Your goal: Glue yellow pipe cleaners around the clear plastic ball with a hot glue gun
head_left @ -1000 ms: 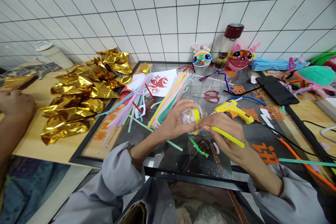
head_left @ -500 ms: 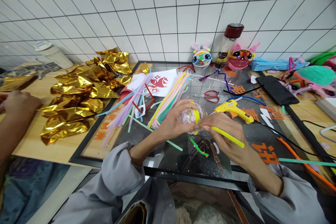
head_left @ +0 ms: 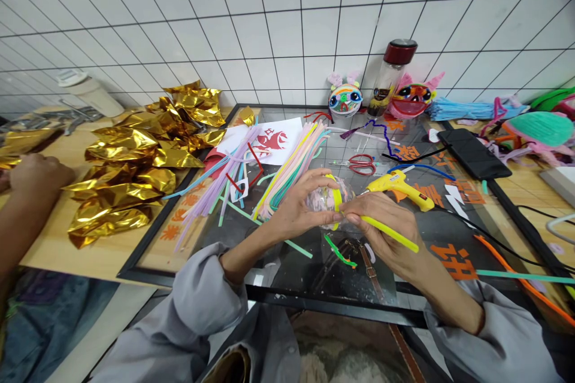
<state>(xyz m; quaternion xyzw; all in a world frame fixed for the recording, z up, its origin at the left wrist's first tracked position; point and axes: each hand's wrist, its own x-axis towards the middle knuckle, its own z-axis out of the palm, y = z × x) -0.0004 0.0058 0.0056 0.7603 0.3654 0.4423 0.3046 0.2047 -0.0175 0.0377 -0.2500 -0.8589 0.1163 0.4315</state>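
Glossy black counter [head_left: 287, 263] holds everything, near centre. The left hand [head_left: 299, 206] grips a clear ball [head_left: 322, 198], apparently steadying it, while the right hand [head_left: 386, 230] pinches a yellow strip [head_left: 389, 233] against its band, perhaps to keep them joined; the contact is partly hidden.

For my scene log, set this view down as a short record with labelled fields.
left hand: grips a clear ball ringed by a yellow band
right hand: holds a yellow strip, fingertips at the ball
near right hand: yellow glue gun, lying down
beyond the ball: red-handled scissors
by the wall: bottle between two decorated figures
left side: crumpled gold foil, another person's hand
right side: black phone
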